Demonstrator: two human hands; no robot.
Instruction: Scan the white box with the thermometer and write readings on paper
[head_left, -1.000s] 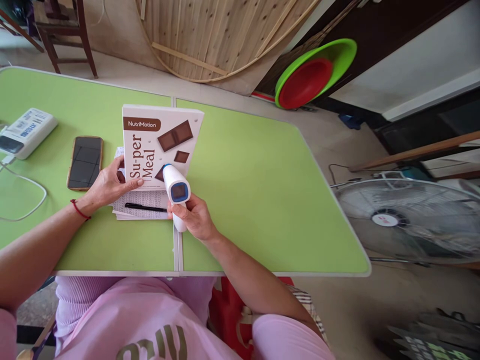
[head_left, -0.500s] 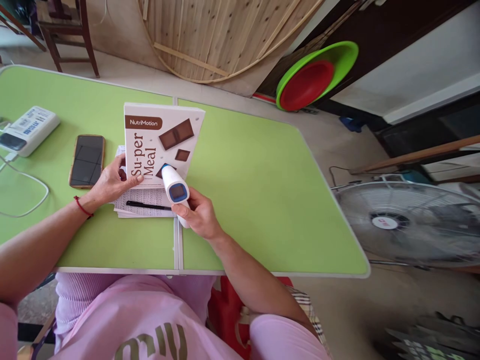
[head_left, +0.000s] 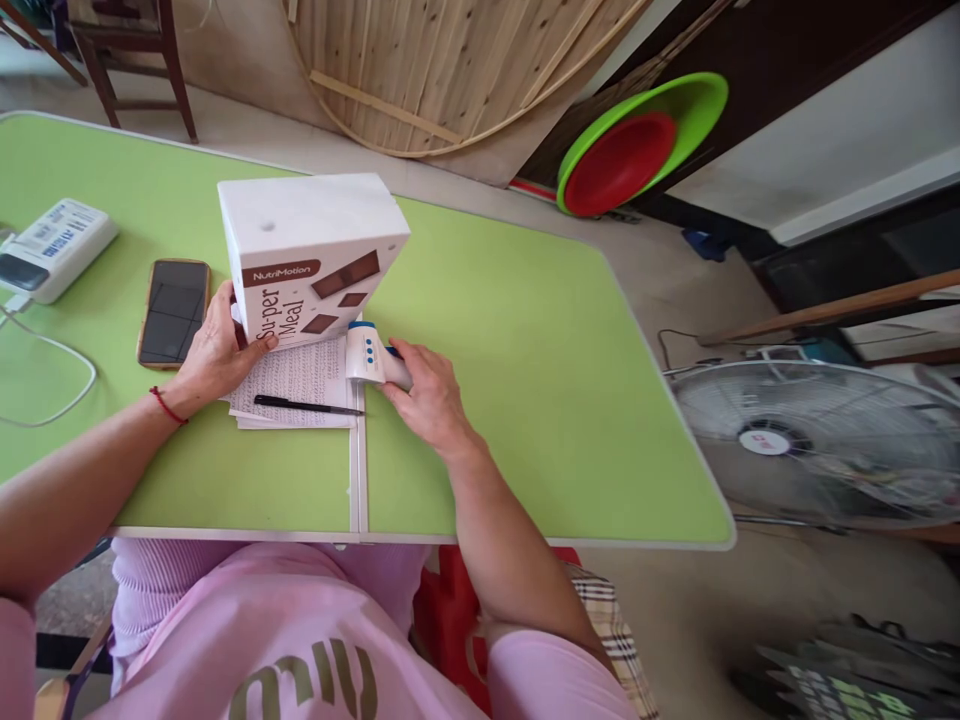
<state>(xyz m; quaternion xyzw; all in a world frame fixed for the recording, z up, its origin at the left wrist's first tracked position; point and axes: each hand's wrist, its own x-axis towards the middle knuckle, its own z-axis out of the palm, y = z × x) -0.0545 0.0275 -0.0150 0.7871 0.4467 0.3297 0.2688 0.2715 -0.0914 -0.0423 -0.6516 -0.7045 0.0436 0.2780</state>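
Note:
A white box (head_left: pixel 322 225) printed "NutriMotion Su-per Meal" with chocolate pieces stands tilted over the papers, its plain top turned up into view. My left hand (head_left: pixel 219 350) grips its lower left edge, thumb on the printed front. Closed around the handle of a white and blue infrared thermometer (head_left: pixel 365 354) is my right hand (head_left: pixel 433 393). The thermometer lies sideways close to the box's lower right corner; whether they touch I cannot tell. Below the box are handwritten sheets (head_left: pixel 292 373) with a black pen (head_left: pixel 307 405) on top.
A phone (head_left: pixel 174 312) lies left of my left hand. Farther left are a white power bank (head_left: pixel 64 250) and a white cable (head_left: pixel 82 350). The green folding table (head_left: pixel 525 400) has a metal seam. A floor fan (head_left: pixel 772 440) stands beyond its right edge.
The box has tipped so that its top now shows. My right hand has turned the thermometer from pointing at the box front to lying sideways, and moved slightly right.

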